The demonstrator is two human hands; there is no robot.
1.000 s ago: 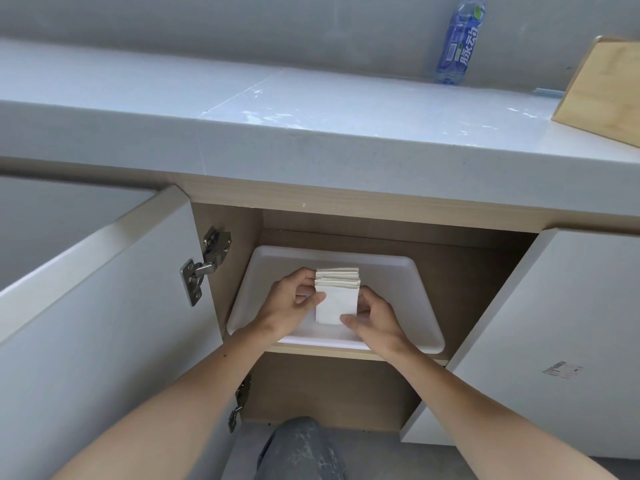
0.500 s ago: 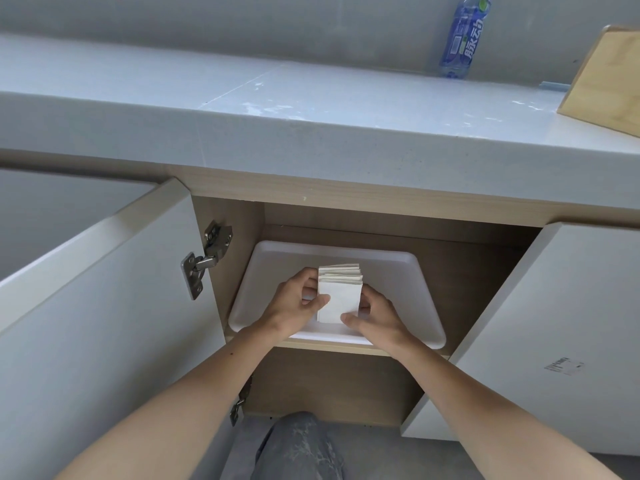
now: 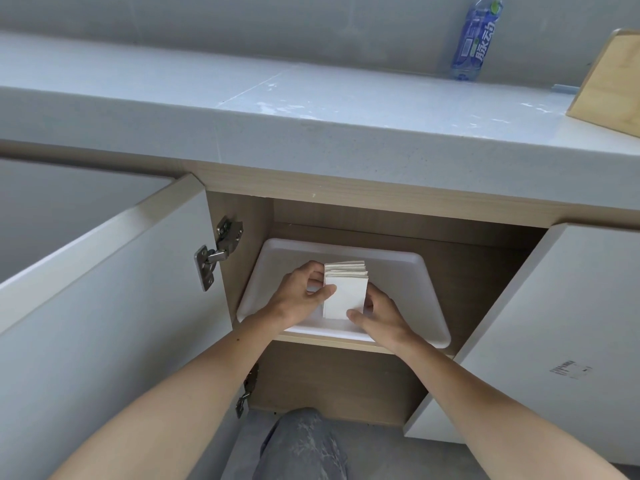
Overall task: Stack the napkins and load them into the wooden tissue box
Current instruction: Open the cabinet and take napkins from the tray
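Note:
A stack of white folded napkins stands on edge in a white tray on the shelf inside the open cabinet. My left hand grips the stack's left side, thumb across the front sheet. Pressed against the stack's right side is my right hand, its thumb at the lower front corner. The wooden tissue box stands on the counter at the far right, partly cut off by the frame edge.
Two white cabinet doors hang open, the left door and the right door, flanking the shelf. A grey countertop overhangs the cabinet, with a blue water bottle at the back. My knee is below.
Both hands still hold the napkin stack in the tray. The view has shifted slightly; the stack looks a little more squared up between my hands.

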